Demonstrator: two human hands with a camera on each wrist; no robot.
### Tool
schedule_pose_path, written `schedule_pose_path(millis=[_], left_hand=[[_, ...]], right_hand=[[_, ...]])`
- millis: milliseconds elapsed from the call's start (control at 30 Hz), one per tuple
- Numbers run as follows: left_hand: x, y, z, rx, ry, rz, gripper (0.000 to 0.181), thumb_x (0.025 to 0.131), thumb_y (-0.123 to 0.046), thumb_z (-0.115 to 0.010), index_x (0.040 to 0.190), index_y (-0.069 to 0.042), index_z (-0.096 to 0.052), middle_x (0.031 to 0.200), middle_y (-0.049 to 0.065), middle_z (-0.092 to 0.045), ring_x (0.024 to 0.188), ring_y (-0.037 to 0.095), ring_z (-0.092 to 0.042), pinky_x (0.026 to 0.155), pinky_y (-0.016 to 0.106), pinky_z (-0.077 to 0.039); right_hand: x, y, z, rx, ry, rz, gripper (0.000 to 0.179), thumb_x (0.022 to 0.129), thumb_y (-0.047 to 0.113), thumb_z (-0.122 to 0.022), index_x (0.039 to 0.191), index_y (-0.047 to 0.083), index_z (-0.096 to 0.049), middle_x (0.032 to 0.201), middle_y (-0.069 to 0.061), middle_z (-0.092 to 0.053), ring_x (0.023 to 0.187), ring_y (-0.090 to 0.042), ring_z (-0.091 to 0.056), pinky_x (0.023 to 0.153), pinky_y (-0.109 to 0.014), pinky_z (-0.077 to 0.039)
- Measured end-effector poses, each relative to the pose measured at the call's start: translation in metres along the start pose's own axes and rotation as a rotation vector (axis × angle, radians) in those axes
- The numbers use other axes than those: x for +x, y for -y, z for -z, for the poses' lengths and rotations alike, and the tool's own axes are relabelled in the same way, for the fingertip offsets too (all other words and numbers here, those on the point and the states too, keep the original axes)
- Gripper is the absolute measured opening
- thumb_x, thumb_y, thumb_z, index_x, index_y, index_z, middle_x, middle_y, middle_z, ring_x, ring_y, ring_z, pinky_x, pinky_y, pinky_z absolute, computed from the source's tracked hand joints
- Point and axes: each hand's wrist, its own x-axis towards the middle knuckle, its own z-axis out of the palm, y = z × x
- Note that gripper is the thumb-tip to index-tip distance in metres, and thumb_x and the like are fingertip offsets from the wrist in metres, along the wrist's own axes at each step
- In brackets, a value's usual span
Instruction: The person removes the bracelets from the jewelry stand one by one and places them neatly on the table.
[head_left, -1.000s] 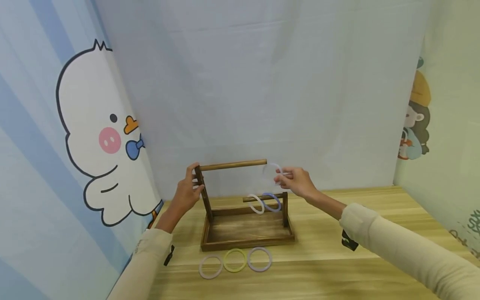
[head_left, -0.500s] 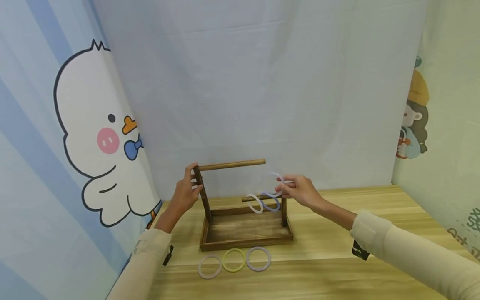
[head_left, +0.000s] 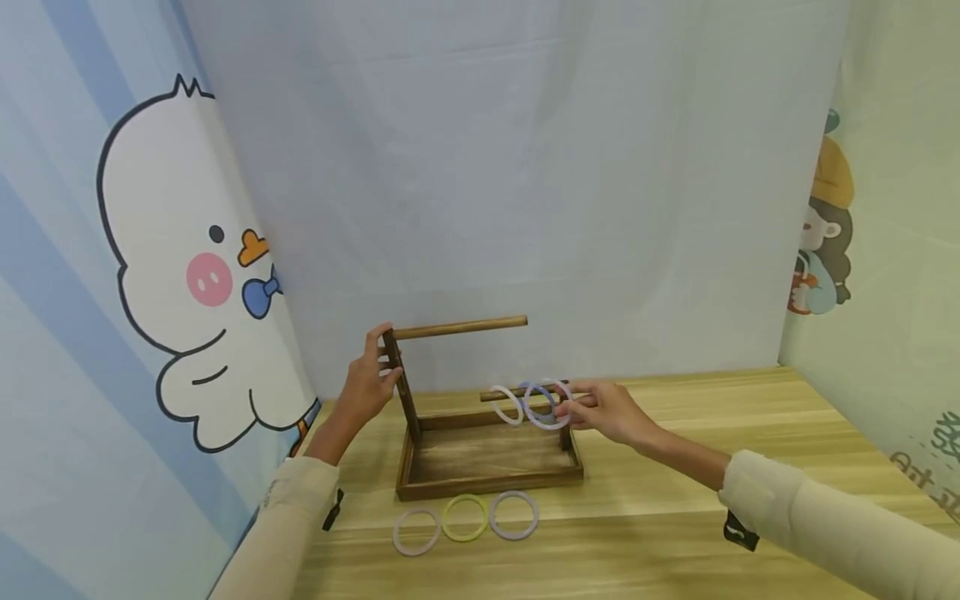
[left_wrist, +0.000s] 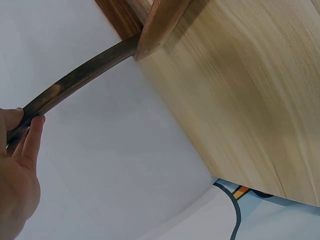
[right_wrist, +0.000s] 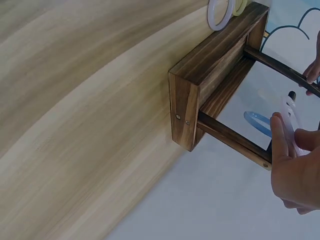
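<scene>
A dark wooden two-bar rack [head_left: 487,483] stands on the table, with a long upper bar [head_left: 461,327] and a short lower bar [head_left: 489,397]. My left hand [head_left: 366,387] grips the top of its left post [left_wrist: 75,80] between thumb and fingers. With thumb and fingertips my right hand [head_left: 611,410] pinches a pale lavender ring [head_left: 550,427], which overlaps the lower bar's right end in the head view. Hanging on that bar are a white ring [head_left: 517,417] and a blue ring [right_wrist: 256,124]; the held ring partly covers the blue one.
In front of the rack, a pale pink ring [head_left: 417,553], a yellow ring [head_left: 465,539] and a lavender ring [head_left: 513,537] lie in a row on the wooden table [head_left: 660,542]. Behind it hangs a grey-white curtain [head_left: 525,183]; printed cloths flank both sides.
My right hand has brought the pale ring down from near the upper bar's free end to the lower bar, and the ring now faces the head camera more. The left hand keeps its grip.
</scene>
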Motion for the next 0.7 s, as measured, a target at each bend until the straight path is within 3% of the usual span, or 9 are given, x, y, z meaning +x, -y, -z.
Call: schedule_pose_path(millis=[167,400,700], left_hand=[[0.0,0.0,0.0,-0.001,-0.003,0.0,0.081,0.092,0.015,-0.068,0.157,-0.009,-0.026,0.125,0.035,-0.064,0.106,0.049,-0.07,0.086,0.051,-0.063],[0.0,-0.005,0.003,0.003,0.031,0.049,0.081,0.096,0.011,-0.066,0.159,-0.013,-0.022,0.13,0.034,-0.061,0.112,0.049,-0.068,0.09,0.051,-0.062],[0.0,-0.006,0.002,-0.003,0.037,0.055,0.081,0.096,0.011,-0.066,0.16,-0.013,-0.022,0.13,0.034,-0.061,0.113,0.048,-0.068,0.09,0.051,-0.062]], right_hand=[[-0.012,-0.008,-0.008,0.022,0.066,-0.046,0.034,0.105,-0.001,-0.058,0.133,-0.02,-0.056,0.106,-0.025,-0.075,0.095,-0.039,-0.076,0.085,-0.043,-0.064],[-0.031,-0.023,-0.016,0.047,0.135,-0.059,0.035,0.104,-0.002,-0.057,0.134,-0.021,-0.054,0.105,-0.027,-0.075,0.095,-0.039,-0.076,0.083,-0.044,-0.065],[-0.049,-0.042,-0.024,0.073,0.195,-0.098,0.034,0.103,-0.004,-0.059,0.13,-0.024,-0.054,0.102,-0.029,-0.074,0.092,-0.038,-0.076,0.075,-0.036,-0.066]])
